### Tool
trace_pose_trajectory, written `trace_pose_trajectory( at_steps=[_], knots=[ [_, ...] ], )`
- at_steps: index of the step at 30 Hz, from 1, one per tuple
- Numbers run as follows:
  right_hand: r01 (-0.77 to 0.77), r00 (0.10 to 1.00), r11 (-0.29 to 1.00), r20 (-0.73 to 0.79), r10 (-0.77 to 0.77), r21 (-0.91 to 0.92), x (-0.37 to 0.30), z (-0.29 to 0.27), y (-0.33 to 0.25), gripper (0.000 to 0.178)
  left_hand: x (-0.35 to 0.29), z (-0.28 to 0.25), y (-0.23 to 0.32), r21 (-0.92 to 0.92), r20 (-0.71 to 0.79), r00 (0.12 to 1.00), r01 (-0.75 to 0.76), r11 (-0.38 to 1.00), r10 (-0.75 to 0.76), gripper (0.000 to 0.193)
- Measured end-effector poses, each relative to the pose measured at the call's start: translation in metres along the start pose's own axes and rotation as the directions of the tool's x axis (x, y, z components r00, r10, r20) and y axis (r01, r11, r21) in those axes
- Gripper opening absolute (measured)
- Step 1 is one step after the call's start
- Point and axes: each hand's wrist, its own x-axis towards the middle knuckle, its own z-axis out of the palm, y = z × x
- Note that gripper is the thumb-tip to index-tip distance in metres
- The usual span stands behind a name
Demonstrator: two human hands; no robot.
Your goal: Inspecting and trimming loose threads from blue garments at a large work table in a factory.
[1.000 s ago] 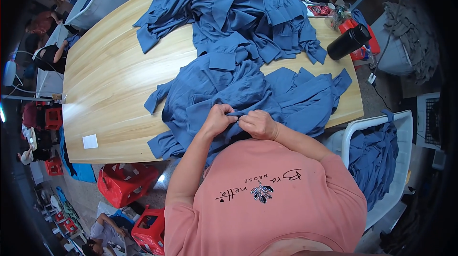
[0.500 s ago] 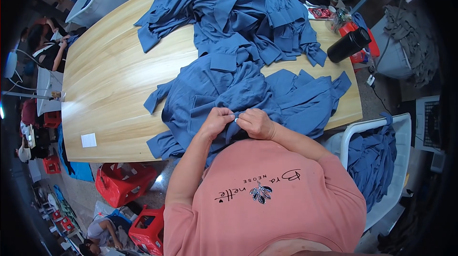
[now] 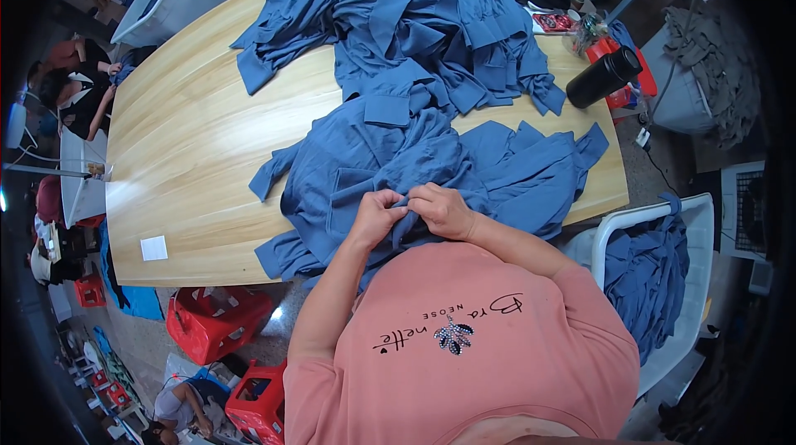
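Observation:
A blue shirt [image 3: 348, 151] lies bunched at the near edge of the table, its sleeves and cuffs spread to both sides. My left hand [image 3: 379, 217] pinches a fold of its cloth between thumb and forefinger. Close against it, my right hand [image 3: 442, 211] grips the same fold, fingers curled over the fabric. The fingertips of both hands almost meet, and what lies between them is too small to make out. Beyond, a heap of more blue shirts [image 3: 414, 18] covers the far part of the table and touches the near one.
The wooden table [image 3: 191, 155] carries a white paper slip [image 3: 153, 248] at left and a black bottle [image 3: 604, 77] at right. A white bin [image 3: 701, 267] of blue garments stands at my right. Red stools [image 3: 217, 325] stand at lower left. Other people work along the left side.
My right hand's fingers have lifted and shifted slightly along the fold. A small pale spot between the fingertips no longer shows. The shirts lie as before.

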Motion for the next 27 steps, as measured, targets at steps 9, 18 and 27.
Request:
trace_pose_trajectory(
  at_steps=[9, 18, 27],
  knots=[
    [-0.542, 0.820, 0.800, 0.372, 0.436, 0.258, 0.000, 0.005, 0.017, 0.017, -0.003, 0.009, -0.026, 0.179, -0.143, 0.969, -0.173, 0.968, 0.200, 0.011],
    [-0.566, 0.785, 0.754, 0.496, 0.370, 0.333, -0.006, 0.006, 0.025, 0.019, -0.014, 0.021, -0.022, 0.516, -0.195, 0.866, -0.308, 0.799, 0.460, 0.012],
    [-0.494, 0.869, 0.857, 0.122, 0.480, 0.147, -0.008, 0.016, 0.005, 0.012, -0.012, 0.028, -0.020, 0.716, -0.192, 0.714, -0.368, 0.594, 0.674, 0.008]
  ],
)
